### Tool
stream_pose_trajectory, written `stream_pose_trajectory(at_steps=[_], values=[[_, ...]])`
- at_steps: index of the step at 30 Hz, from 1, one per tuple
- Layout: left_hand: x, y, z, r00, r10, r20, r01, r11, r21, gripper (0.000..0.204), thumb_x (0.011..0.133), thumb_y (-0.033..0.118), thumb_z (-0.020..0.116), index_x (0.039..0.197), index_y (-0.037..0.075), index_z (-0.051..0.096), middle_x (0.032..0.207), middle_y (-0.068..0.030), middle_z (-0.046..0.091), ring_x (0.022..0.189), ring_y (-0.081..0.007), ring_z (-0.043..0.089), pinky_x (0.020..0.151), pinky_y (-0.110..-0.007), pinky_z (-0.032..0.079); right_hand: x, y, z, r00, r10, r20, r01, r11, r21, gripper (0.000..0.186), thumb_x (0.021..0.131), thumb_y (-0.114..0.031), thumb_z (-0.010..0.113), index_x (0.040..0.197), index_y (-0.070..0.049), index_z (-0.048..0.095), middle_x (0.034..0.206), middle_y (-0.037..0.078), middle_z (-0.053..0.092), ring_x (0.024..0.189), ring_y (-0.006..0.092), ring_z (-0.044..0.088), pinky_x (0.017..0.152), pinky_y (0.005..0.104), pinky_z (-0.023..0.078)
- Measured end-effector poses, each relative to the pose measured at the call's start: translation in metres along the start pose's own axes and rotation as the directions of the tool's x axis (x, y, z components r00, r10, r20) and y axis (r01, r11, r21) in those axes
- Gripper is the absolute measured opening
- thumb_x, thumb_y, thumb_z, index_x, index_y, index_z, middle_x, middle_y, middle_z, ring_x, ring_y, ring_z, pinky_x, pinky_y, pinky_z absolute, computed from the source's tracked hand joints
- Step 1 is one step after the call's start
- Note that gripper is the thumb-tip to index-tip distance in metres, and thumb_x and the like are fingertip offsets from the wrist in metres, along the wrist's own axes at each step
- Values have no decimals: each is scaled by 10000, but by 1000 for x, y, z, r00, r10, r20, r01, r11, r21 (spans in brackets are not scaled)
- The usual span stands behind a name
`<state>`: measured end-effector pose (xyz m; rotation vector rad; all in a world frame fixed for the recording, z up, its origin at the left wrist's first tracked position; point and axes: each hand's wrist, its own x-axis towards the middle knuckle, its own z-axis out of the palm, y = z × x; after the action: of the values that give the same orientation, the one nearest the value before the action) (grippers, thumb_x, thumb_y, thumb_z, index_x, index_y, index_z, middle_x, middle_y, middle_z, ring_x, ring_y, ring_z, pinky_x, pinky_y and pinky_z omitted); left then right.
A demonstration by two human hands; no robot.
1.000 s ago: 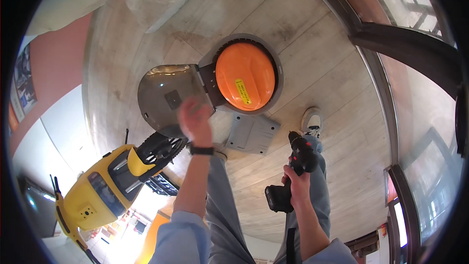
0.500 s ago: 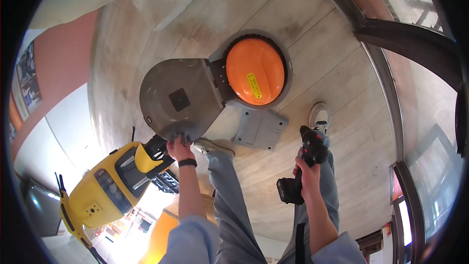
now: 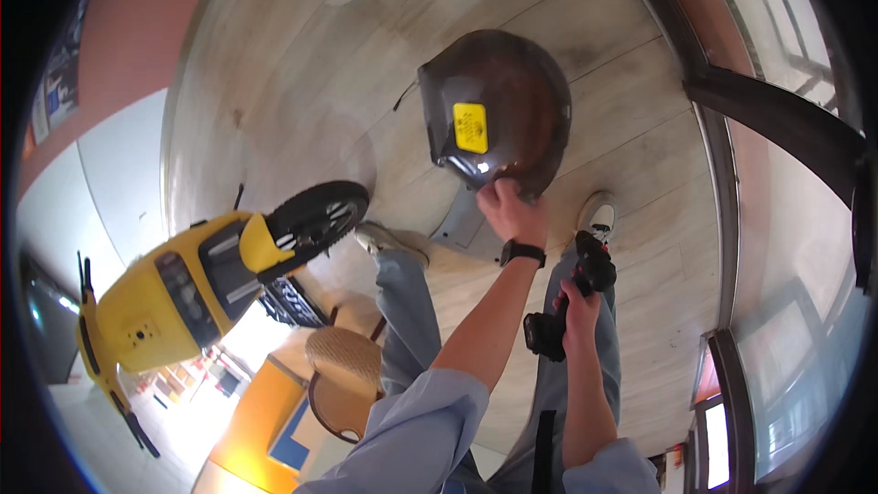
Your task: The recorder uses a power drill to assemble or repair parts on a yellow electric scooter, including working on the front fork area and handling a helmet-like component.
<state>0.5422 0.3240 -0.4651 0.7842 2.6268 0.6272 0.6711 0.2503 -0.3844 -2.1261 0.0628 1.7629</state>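
Note:
A dark, glossy rounded lid with a yellow label lies closed over the floor unit; the orange dome under it is hidden. My left hand grips the lid's near edge, with its fingertips partly hidden against it. A flat grey panel rests on the floor below the lid, partly covered by that hand. My right hand holds a black cordless drill over my right leg. A thin dark stick or cable sticks out to the lid's left.
A yellow two-wheeler with a black front wheel stands at the left, near a wicker chair. My shoes are on the wooden floor. Dark-framed glass panels run along the right.
My left hand has swung the lid from the left over onto the orange dome, now covered, and has moved rightward with it. My right hand still holds the drill.

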Motion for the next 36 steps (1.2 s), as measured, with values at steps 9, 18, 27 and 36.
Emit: stream_pose_trajectory(at_steps=[9, 18, 27, 36], values=[[-36, -69, -94, 678, 22, 735, -10, 1000, -21, 305, 768, 268, 681, 957, 68, 548, 990, -163, 569, 948, -347, 556, 798, -440, 460, 9, 8, -30, 969, 212, 125, -217, 976, 23, 115, 760, -112, 663, 842, -74, 592, 646, 19, 537, 540, 150, 536, 523, 270, 459], [-107, -147, -319, 667, -290, 686, 337, 939, 70, 290, 851, 292, 611, 995, 42, 587, 937, -127, 659, 876, -281, 641, 769, -380, 502, -66, -17, -12, 859, 256, 444, -360, 918, 168, 98, 795, -120, 640, 825, -97, 550, 686, 16, 534, 623, 178, 553, 617, 302, 477], [-81, -150, -465, 826, -219, 520, 432, 838, -333, 254, 838, 262, 613, 985, 57, 589, 895, -122, 661, 850, -285, 640, 776, -383, 504, -143, 14, 50, 946, 228, 229, -168, 953, -253, 171, 751, -202, 597, 650, -130, 479, 563, 37, 465, 537, 207, 495, 546, 330, 450], [18, -246, -625, 960, -134, 245, 251, 795, -551, 212, 829, 231, 618, 955, 61, 608, 862, -130, 665, 800, -283, 646, 716, -390, 508, -306, 87, 206, 907, 339, 248, -130, 788, -602, 216, 781, -259, 620, 691, -105, 498, 536, -6, 449, 447, 133, 442, 444, 273, 393]])
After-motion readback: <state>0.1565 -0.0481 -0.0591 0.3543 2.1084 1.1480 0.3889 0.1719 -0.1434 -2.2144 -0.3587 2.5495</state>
